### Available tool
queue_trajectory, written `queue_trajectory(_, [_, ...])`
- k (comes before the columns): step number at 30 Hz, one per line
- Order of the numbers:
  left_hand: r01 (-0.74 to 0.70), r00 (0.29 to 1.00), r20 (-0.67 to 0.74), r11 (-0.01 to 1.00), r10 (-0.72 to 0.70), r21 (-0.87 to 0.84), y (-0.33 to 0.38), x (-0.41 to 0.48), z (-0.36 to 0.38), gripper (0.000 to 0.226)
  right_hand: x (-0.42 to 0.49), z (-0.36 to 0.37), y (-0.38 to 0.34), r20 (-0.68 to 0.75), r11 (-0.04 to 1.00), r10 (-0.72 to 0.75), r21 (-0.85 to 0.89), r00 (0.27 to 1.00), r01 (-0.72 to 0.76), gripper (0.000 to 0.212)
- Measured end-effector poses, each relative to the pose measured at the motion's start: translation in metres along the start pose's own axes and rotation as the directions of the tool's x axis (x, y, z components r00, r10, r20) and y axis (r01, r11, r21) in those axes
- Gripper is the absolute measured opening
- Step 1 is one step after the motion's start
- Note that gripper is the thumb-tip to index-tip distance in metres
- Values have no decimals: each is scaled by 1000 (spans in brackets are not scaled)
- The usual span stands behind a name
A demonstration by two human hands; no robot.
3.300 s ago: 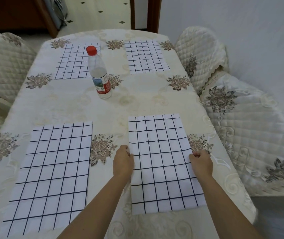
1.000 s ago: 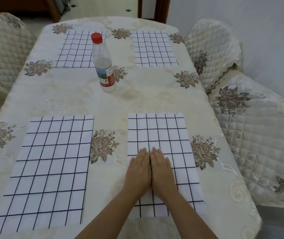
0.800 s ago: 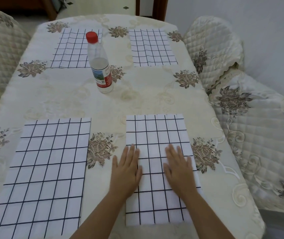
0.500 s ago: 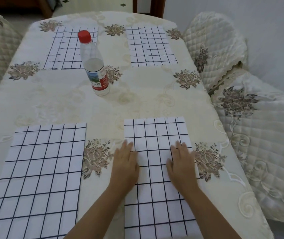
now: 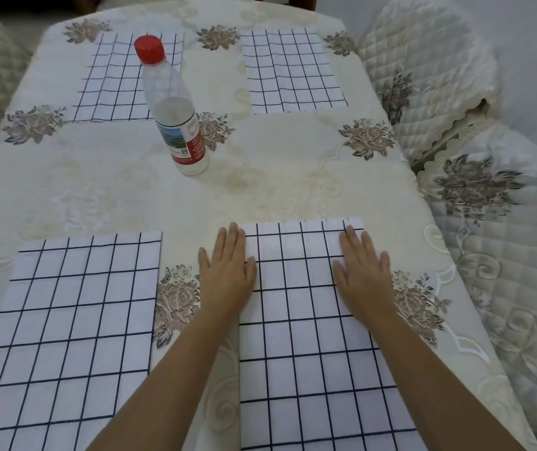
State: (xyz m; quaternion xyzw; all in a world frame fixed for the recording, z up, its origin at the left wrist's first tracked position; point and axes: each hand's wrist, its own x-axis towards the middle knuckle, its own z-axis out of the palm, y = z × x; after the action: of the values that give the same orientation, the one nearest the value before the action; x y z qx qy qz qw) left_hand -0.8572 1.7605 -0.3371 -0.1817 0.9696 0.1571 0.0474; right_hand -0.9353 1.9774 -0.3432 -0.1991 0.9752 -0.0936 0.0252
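A white placemat with a dark grid [image 5: 296, 327] lies flat on the near right of the table. My left hand [image 5: 226, 270] presses palm-down on its left edge, fingers straight, partly on the tablecloth. My right hand [image 5: 360, 271] lies flat on the mat's right side near the far corner, fingers straight and spread. Neither hand holds anything.
A second grid placemat [image 5: 75, 323] lies near left, and two more [image 5: 120, 83] [image 5: 293, 70] lie at the far end. A red-capped plastic bottle [image 5: 176, 115] stands mid-table. The cream floral tablecloth [image 5: 97, 190] covers the table; quilted chairs [image 5: 423, 76] stand at right.
My hands, side by side at the mat's middle a second ago, have slid apart to its left and right edges and forward toward its far end.
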Motion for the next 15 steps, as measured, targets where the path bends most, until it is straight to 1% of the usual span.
queue_trajectory(2, [30, 999, -41, 995, -34, -93, 1, 1, -2, 63, 4, -1, -6, -73, 999, 47, 10, 996, -46, 56])
queue_trajectory(3, [20, 994, -103, 991, -34, -129, 6, 2, -3, 56, 7, -2, -15, -137, 996, 84, 41, 987, -79, 52])
queue_trajectory(4, [-21, 983, -181, 988, -7, -150, 13, 3, -5, 50, 11, -3, -28, -173, 990, 117, 96, 978, -102, 49])
queue_trajectory(5, [-88, 969, -240, 985, 50, -149, 22, 4, -5, 45, 15, -6, -44, -183, 985, 125, 143, 975, -100, 47])
queue_trajectory(6, [-145, 960, -260, 979, 105, -142, 29, 6, -4, 42, 18, -5, -61, -172, 985, 82, 164, 982, -54, 45])
queue_trajectory(7, [-190, 960, -230, 973, 157, -129, 36, 7, -3, 42, 20, -1, -75, -151, 988, -6, 153, 989, 29, 44])
queue_trajectory(8, [-215, 964, -186, 970, 192, -115, 39, 9, -1, 44, 21, 5, -85, -94, 986, -96, 128, 991, 108, 45])
queue_trajectory(9, [-207, 972, -136, 973, 192, -99, 40, 11, 0, 47, 21, 9, -90, -30, 982, -159, 101, 987, 161, 47])
queue_trajectory(10, [-181, 981, -86, 981, 175, -72, 37, 11, 3, 51, 21, 13, -89, 1, 980, -186, 70, 983, 185, 50])
queue_trajectory(11, [-152, 988, -40, 988, 150, -33, 32, 11, 4, 54, 23, 16, -84, 19, 983, -179, 49, 984, 178, 53])
queue_trajectory(12, [-130, 991, -25, 992, 130, -2, 26, 10, 5, 57, 24, 15, -76, 41, 988, -153, 41, 987, 151, 56])
queue_trajectory(14, [-85, 996, 6, 996, 85, 34, 14, 9, 6, 56, 27, 13, -58, 61, 998, -45, 42, 997, 42, 62])
queue_trajectory(15, [-52, 998, 19, 998, 52, 46, 11, 8, 4, 55, 27, 10, -51, 49, 999, 17, 36, 999, -19, 64])
